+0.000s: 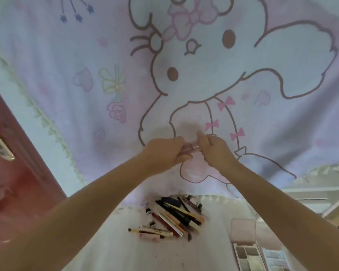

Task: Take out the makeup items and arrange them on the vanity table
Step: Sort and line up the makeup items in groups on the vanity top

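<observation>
Here, in the head view, we hold a small pinkish tube between both hands above the table: our left hand curls its fingers round one end, our right hand pinches the other, and most of it is hidden by our fingers. Below, a heap of pencils and brushes lies on the pale vanity table; an open eyeshadow palette is cut off by the lower edge.

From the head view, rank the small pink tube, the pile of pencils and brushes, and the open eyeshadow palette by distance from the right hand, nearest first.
1. Small pink tube: pinched in the right hand, shared with the left hand.
2. Pile of pencils and brushes: below, centre.
3. Open eyeshadow palette: bottom right.
</observation>
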Tool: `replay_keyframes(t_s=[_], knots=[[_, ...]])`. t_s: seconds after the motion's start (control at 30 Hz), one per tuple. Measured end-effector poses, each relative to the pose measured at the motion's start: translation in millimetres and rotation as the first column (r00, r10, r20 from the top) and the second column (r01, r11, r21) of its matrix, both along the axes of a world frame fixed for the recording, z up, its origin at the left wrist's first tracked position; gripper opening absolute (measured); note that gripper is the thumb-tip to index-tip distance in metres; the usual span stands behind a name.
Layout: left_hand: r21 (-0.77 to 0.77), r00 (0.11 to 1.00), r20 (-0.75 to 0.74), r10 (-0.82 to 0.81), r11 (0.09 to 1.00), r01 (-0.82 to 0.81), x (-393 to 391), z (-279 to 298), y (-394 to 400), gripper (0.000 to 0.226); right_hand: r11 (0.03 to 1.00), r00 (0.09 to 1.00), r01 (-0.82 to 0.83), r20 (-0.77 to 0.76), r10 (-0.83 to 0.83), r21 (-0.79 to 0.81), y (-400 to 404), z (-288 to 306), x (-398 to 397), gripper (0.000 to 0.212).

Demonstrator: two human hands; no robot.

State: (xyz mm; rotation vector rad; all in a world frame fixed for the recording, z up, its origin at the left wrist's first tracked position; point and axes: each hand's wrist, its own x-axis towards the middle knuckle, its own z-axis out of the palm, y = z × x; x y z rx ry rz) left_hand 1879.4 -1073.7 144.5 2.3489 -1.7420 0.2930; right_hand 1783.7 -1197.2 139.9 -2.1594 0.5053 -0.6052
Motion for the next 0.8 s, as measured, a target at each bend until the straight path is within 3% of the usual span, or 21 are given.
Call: replay_keyframes(t_s=[0.13,0.17,0.2,0.27,0.3,0.4,0.5,0.67,0.8], knots=[[-0.022,0.992,-0.119,-0.046,0.999,0.043,2.8,48.2,5.4,0.025,0.998,0.979,-0.036,0.201,0.023,0.061,7.1,35.1,7.2,0.046],[-0.032,0.977,-0.207,-0.057,0.998,0.052,3.4,55.4,6.3,0.026,0.998,0.967,-0.053,0.251,0.043,0.036,9.8,42.0,7.3,0.046],[-0.067,0.928,-0.363,-0.088,0.995,0.068,2.5,61.1,7.9,0.028,0.997,0.953,-0.07,0.294,0.076,-0.03,12.0,47.7,6.6,0.045],[-0.14,0.743,-0.652,-0.148,0.987,0.074,-0.4,71.0,12.5,0.028,0.97,0.928,-0.102,0.33,0.173,-0.219,12.5,59.0,1.1,0.039],[-0.135,0.72,-0.678,-0.148,0.988,0.075,-1.0,76.7,14.5,0.027,0.946,0.919,-0.132,0.32,0.228,-0.296,10.6,66.1,-2.6,0.035],[-0.053,0.917,-0.394,-0.061,0.998,0.044,2.3,86.5,18.2,0.026,0.92,0.93,-0.304,0.134,0.343,-0.246,-0.5,83.7,-11.9,0.023],[-0.067,0.978,-0.21,-0.02,0.998,0.006,-0.4,93.8,18.2,0.015,0.938,0.945,-0.328,-0.033,0.326,-0.11,-4.0,97.1,-16.2,0.024],[-0.134,0.997,-0.07,0.013,0.991,-0.022,-9.9,97.3,8.9,0.014,0.963,0.962,-0.242,0.095,0.254,-0.121,-6.6,109.9,-17.1,0.021],[-0.149,0.991,-0.135,0.0,0.989,-0.02,-14.8,97.7,0.2,0.014,0.951,0.914,-0.267,0.27,0.302,-0.157,-14.0,106.9,-25.2,0.021]])
